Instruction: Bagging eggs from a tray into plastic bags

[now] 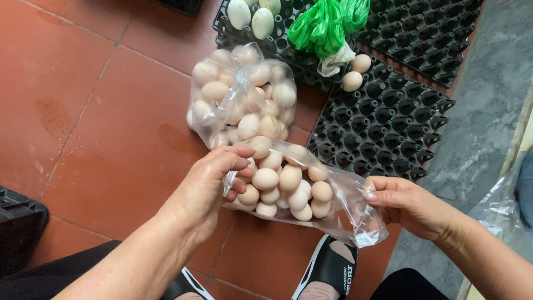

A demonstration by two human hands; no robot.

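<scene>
— Pinching the bag (338,194) at both ends: our left hand (208,186) grips one edge, our right hand (408,203) the other, eggs (288,186) slung between them.

— And beyond our grip?

— A second bag (244,94) just behind, then black trays (383,119), over the tiles (111,128).

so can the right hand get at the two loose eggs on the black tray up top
Probably not right away. The right hand is pinching the clear bag of eggs, so it is busy. The two loose eggs sit uncovered on the black tray beyond it, with only empty tray between.
</scene>
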